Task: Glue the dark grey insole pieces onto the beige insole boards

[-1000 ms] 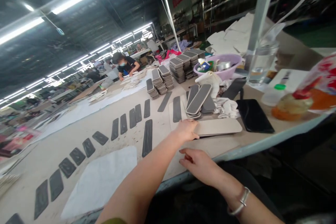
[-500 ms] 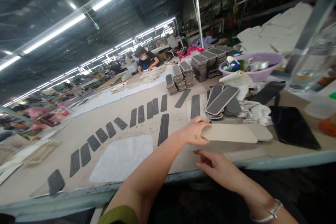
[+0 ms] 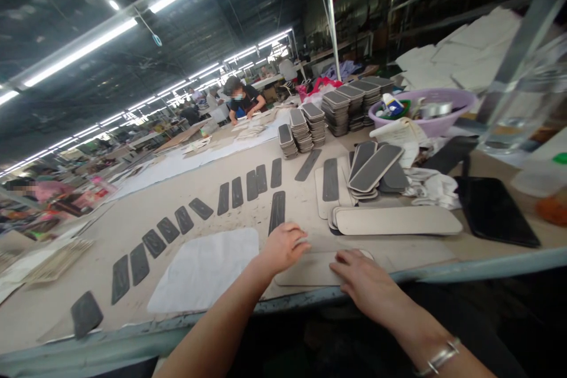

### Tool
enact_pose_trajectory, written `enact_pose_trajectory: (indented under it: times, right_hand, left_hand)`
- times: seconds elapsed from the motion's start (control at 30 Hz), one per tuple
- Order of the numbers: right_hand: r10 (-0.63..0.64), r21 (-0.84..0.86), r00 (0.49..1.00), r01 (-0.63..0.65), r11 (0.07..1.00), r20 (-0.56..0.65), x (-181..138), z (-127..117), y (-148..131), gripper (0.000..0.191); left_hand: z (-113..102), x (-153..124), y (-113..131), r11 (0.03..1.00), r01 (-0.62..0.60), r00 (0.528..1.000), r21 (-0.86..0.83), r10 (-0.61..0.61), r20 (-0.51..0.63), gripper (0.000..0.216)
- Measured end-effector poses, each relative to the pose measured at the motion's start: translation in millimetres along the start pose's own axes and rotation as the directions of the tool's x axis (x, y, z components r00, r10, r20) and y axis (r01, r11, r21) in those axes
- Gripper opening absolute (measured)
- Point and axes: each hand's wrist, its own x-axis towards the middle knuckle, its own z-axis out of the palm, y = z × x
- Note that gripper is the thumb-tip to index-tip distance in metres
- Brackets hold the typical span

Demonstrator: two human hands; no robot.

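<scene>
My left hand rests on the left end of a long beige piece lying flat near the table's front edge, fingers curled down on it. My right hand lies flat over the same piece's right part, fingers stretched out. Just behind them a stack of the same long beige pieces lies on the table. Further back is a loose pile of grey-topped pads.
Dark grey pads lie in a row across the table, beside a white cloth sheet. Stacks of pads, a purple basin, a black tablet and white gloves stand to the right. A person works at the far end.
My left hand has drawn one beige piece off the stack towards the front edge and laid it flat. My right hand has come up onto it.
</scene>
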Motion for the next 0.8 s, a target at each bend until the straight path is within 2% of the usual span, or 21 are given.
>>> enact_pose_trajectory:
  times: [0.1,0.2,0.3,0.4,0.57,0.8]
  right_hand:
    - [-0.030,0.006,0.999,0.030,1.000,0.030,4.2,-2.1,-1.6,0.032]
    - [-0.079,0.034,0.995,0.077,0.996,0.060,7.8,-3.7,-0.4,0.025]
    - [-0.098,0.059,0.994,0.095,0.994,0.046,8.3,-4.4,0.8,0.023]
    - [-0.091,0.071,0.995,0.088,0.994,0.038,7.8,-4.6,0.8,0.024]
    - [-0.093,0.094,0.994,0.087,0.992,0.053,10.1,-2.8,1.3,0.025]
    - [-0.116,0.133,0.993,0.112,0.985,0.022,9.6,2.9,3.3,0.027]
  left_hand:
    - [4.2,56.5,-1.0,0.998,0.015,0.998,0.057,-0.011,-0.065,0.028]
    - [16.8,107.1,-3.3,0.982,0.035,0.999,0.188,-0.034,-0.006,0.028]
    - [31.4,137.0,-4.9,0.969,0.030,0.997,0.246,-0.046,0.057,0.027]
    - [41.1,147.9,-5.8,0.964,0.008,0.994,0.266,-0.036,0.101,0.028]
    - [45.3,152.7,-9.4,0.956,-0.011,0.991,0.293,-0.029,0.134,0.029]
    - [48.5,156.9,-16.5,0.960,0.036,0.997,0.278,-0.055,0.059,0.018]
